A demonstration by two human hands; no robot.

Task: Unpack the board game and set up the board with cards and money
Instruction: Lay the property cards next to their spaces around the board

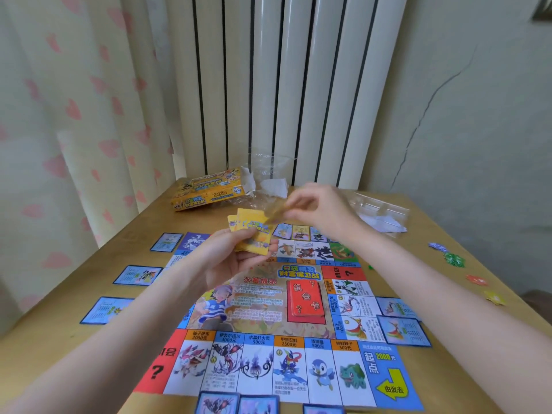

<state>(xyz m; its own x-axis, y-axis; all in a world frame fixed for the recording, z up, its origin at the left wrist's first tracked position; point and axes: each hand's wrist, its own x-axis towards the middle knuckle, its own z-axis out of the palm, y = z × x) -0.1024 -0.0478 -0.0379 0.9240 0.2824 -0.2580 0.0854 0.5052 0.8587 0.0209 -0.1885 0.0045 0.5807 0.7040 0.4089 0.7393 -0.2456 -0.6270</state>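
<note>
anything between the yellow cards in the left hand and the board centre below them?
Nothing visible. The left hand holds the yellow cards above the board; the red deck sits right of centre, and the right hand is above, pulling a blurred card.

**My bare arms**

My left hand and right hand wear no gloves, rings or watch. Both forearms, entering from seven and five o'clock, show no sleeves; the right hand is blurred, so perhaps I miss something small.
</note>
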